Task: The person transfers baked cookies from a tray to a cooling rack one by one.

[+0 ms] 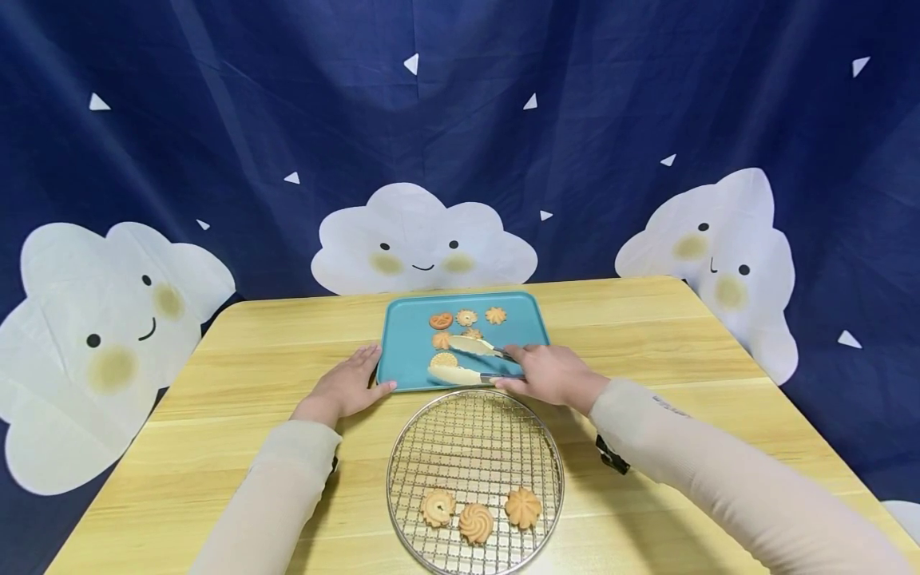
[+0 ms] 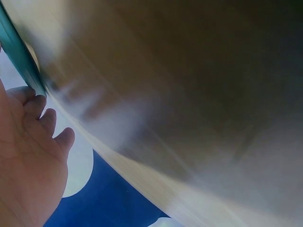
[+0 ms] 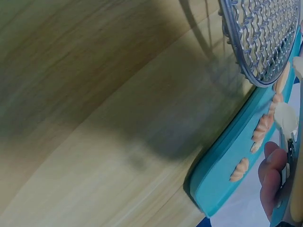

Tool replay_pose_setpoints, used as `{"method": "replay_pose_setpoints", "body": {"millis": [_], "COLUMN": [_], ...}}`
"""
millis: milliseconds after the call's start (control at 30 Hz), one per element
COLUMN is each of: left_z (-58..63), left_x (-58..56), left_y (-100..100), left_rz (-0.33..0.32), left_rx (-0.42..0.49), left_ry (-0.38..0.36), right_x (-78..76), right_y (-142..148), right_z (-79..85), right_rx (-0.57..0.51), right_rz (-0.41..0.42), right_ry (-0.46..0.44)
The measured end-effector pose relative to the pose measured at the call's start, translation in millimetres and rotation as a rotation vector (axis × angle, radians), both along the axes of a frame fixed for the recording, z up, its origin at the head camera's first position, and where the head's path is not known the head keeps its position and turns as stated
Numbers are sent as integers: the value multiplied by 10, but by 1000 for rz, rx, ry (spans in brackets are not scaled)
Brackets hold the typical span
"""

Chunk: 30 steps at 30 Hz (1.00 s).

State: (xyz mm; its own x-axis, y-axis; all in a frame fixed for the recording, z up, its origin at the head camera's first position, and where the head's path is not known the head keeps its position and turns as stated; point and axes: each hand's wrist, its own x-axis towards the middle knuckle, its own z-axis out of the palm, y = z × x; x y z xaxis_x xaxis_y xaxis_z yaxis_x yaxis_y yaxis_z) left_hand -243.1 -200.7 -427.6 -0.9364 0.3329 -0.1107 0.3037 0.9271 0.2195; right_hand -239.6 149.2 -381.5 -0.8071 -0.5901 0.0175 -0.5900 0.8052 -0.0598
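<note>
Wooden table (image 1: pixel 618 319): tight quarters for tongs (image 1: pixel 460 374)

Nearest, a round wire rack (image 1: pixel 474 447) bears three cookies (image 1: pixel 476 523) at its 8, 6 and 4 o'clock; a bump against its rim could slide them. Toward 12 o'clock, the right hand (image 1: pixel 549 374) curls its fingers round the tongs, whose tips stand apart by a round cookie (image 1: pixel 444 360) on the blue tray (image 1: pixel 406 319); contact I cannot tell. Too hard a squeeze might crack it; a wide swing might scatter neighbouring cookies (image 1: pixel 496 315). At the tray's 8 o'clock, the left hand (image 1: pixel 348 383) has its thumb spread from its fingers; a nudge there could shift the tray. Dark lettering (image 1: pixel 670 406) on the right sleeve (image 1: pixel 690 455) is too small to read.
</note>
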Motion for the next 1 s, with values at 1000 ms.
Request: {"method": "replay_pose_setpoints", "body": {"millis": [1000], "left_z": [2], "left_x": [-1], "left_y": [1], "left_rz": [-7], "left_rx": [3], "left_ry": [1], "right_x": [-40], "right_y": [-35], "right_z": [-48], "right_rx": [68], "right_rz": [16], "right_ry": [43]}}
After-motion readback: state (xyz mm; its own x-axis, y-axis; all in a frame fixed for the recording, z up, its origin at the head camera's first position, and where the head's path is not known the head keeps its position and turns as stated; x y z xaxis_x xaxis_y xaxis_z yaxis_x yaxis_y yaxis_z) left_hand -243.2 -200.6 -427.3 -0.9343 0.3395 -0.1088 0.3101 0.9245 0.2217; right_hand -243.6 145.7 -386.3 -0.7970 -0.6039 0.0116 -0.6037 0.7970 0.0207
